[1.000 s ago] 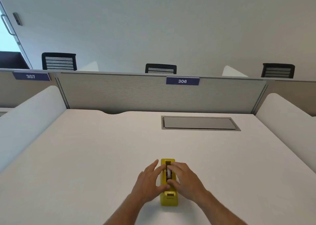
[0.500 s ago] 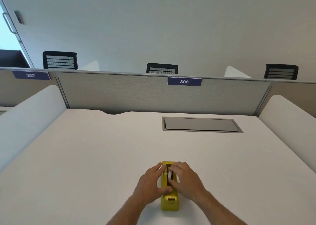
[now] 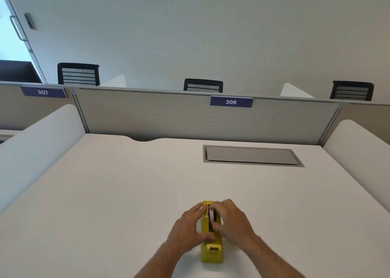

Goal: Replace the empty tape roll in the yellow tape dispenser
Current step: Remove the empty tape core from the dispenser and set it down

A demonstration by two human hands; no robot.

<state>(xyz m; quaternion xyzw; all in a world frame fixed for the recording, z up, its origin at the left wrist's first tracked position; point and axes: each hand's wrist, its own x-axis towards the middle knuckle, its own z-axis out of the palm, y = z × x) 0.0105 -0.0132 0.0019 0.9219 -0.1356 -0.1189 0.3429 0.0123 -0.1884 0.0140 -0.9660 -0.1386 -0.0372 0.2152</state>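
Bracing yellow tape dispenser (image 3: 212, 250) | left hand (image 3: 187, 229) grip on side | right hand (image 3: 231, 220) pinching half-hidden roll (image 3: 211, 213)

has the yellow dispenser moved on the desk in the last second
Cannot tell: the yellow dispenser sits slightly lower in frame, but the grey desk hatch shifted too, so the camera moved.

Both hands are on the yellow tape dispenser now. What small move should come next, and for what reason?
Probably lift the roll straight up out of its slot. The right hand has its fingers pinched on the roll at the top of the tape dispenser, and the left hand presses against the side, steadying it on the desk. The roll appears to sit in the slot.
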